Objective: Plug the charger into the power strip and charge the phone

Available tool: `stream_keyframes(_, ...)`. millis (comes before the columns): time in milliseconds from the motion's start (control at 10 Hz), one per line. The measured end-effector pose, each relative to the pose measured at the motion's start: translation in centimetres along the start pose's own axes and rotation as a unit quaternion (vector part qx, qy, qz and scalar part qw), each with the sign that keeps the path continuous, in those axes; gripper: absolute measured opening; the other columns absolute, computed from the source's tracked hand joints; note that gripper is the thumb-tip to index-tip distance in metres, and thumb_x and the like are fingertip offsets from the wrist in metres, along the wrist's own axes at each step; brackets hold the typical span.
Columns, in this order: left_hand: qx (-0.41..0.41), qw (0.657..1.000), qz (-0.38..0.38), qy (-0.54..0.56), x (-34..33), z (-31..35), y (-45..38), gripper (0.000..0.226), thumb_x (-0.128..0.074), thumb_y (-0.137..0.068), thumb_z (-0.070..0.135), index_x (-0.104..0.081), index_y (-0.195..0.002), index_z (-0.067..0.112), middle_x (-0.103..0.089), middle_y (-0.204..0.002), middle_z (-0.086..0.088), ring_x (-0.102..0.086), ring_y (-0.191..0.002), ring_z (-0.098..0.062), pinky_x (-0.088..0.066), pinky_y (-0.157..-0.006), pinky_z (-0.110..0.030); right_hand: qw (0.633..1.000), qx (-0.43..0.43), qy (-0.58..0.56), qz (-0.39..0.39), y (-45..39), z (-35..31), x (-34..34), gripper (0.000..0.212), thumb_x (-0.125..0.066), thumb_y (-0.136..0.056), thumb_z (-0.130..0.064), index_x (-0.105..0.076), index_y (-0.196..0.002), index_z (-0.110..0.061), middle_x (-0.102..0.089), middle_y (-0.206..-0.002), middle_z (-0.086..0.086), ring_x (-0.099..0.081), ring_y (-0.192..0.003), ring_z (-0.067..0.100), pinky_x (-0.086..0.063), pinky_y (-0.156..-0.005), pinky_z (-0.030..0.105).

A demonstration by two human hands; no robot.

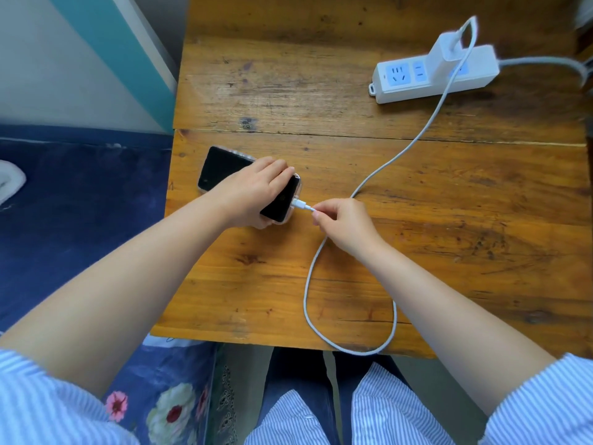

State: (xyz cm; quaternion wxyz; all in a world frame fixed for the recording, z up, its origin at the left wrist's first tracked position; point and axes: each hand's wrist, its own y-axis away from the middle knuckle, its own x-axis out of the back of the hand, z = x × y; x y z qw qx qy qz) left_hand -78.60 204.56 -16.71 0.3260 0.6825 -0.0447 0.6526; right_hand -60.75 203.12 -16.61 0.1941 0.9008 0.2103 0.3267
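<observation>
A black phone [221,170] in a clear case lies on the wooden table [449,220], screen dark. My left hand [253,191] grips it across its near end. My right hand [345,226] pinches the white cable [398,152] just behind its plug, and the plug tip [298,203] sits in the phone's end port. The cable loops past the table's front edge and runs up to the white charger [444,56], which stands plugged into the white power strip [404,78] at the far right.
The power strip's grey cord [542,61] leaves to the right. The table's left edge borders a blue bedspread [80,203] with a floral print lower down. A teal and white wall panel [96,59] stands at the back left.
</observation>
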Motion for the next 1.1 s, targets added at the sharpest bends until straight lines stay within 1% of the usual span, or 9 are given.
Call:
stream_keyframes(100,0.012,0.999,-0.033,-0.028,0.5,-1.4,-1.7,0.093,-0.073,-0.072,0.027,-0.018,-0.143,0.003,-0.031,-0.147,-0.014,-0.025,-0.136,-0.028,-0.024,-0.114,-0.034,0.999,-0.004,0.048,0.025,-0.5,1.1,0.2,0.022,-0.051,-0.087,-0.008,-0.065,-0.103,-0.002,-0.068,-0.110,0.017,-0.059,-0.102,0.026,-0.038,-0.081,0.022)
stream_keyframes(200,0.031,0.997,-0.069,-0.035,0.5,-2.2,-3.0,0.095,-0.076,-0.070,0.025,-0.019,-0.142,0.005,-0.031,-0.146,-0.013,-0.027,-0.134,-0.028,-0.028,-0.113,-0.036,0.993,0.009,0.109,0.047,-1.2,1.8,0.4,0.022,-0.051,-0.087,-0.007,-0.064,-0.103,-0.001,-0.067,-0.109,0.021,-0.057,-0.106,0.033,-0.039,-0.087,0.029)
stream_keyframes(300,0.055,0.995,-0.084,-0.020,0.5,-2.3,-3.8,0.095,-0.075,-0.069,0.025,-0.019,-0.142,0.005,-0.032,-0.145,-0.013,-0.028,-0.133,-0.029,-0.030,-0.112,-0.037,0.985,0.033,0.149,0.083,-1.9,2.3,0.8,0.022,-0.050,-0.088,-0.006,-0.064,-0.104,-0.001,-0.063,-0.102,0.023,-0.055,-0.100,0.036,-0.044,-0.085,0.037)
stream_keyframes(500,0.123,0.988,-0.082,0.041,0.2,-2.1,-3.3,0.098,-0.074,-0.073,0.029,-0.012,-0.144,0.003,-0.025,-0.150,-0.012,-0.022,-0.138,-0.028,-0.023,-0.115,-0.034,0.976,0.063,0.166,0.124,-2.9,2.8,1.1,0.021,-0.049,-0.087,-0.001,-0.065,-0.101,0.003,-0.059,-0.096,0.027,-0.052,-0.097,0.038,-0.041,-0.080,0.037)
stream_keyframes(700,0.137,0.987,-0.083,0.031,-1.0,-1.1,-2.2,0.099,-0.067,-0.077,0.043,-0.008,-0.145,0.002,-0.013,-0.156,-0.015,-0.011,-0.143,-0.027,-0.011,-0.119,-0.036,0.973,0.077,0.194,0.103,-2.9,3.3,0.6,0.025,-0.046,-0.085,0.003,-0.062,-0.104,0.003,-0.057,-0.103,0.025,-0.048,-0.102,0.037,-0.039,-0.087,0.040)
stream_keyframes(800,0.171,0.984,-0.004,0.053,-2.4,0.6,-1.4,0.091,-0.055,-0.083,0.050,-0.010,-0.145,0.002,-0.013,-0.156,-0.014,-0.008,-0.144,-0.026,-0.008,-0.119,-0.037,0.968,0.089,0.203,0.113,-2.2,3.6,0.6,0.030,-0.046,-0.083,0.005,-0.059,-0.110,0.000,-0.057,-0.108,0.024,-0.047,-0.106,0.038,-0.038,-0.090,0.044)
stream_keyframes(900,0.186,0.970,0.091,0.128,-3.8,2.9,-0.8,0.072,-0.048,-0.091,0.039,-0.018,-0.143,0.001,-0.018,-0.155,-0.015,-0.010,-0.144,-0.027,-0.006,-0.118,-0.035,0.967,0.102,0.192,0.131,-2.4,3.7,1.3,0.030,-0.049,-0.082,0.006,-0.060,-0.109,0.000,-0.059,-0.110,0.024,-0.049,-0.106,0.040,-0.039,-0.089,0.045)
stream_keyframes(1000,0.159,0.962,0.139,0.175,-5.4,5.8,0.3,0.059,-0.054,-0.090,0.024,-0.034,-0.136,-0.006,-0.033,-0.147,-0.023,-0.025,-0.139,-0.036,-0.016,-0.115,-0.042,0.966,0.103,0.187,0.145,-2.1,3.3,2.2,0.030,-0.049,-0.082,0.003,-0.060,-0.110,-0.001,-0.060,-0.114,0.022,-0.049,-0.109,0.037,-0.039,-0.090,0.044)
stream_keyframes(1100,0.176,0.962,0.097,0.187,-7.2,7.1,0.7,0.059,-0.043,-0.094,0.030,-0.024,-0.142,0.001,-0.022,-0.153,-0.016,-0.015,-0.143,-0.028,-0.004,-0.116,-0.035,0.971,0.099,0.139,0.168,-2.1,2.6,3.3,0.028,-0.050,-0.082,0.002,-0.061,-0.108,-0.001,-0.062,-0.113,0.020,-0.050,-0.109,0.035,-0.037,-0.093,0.038)
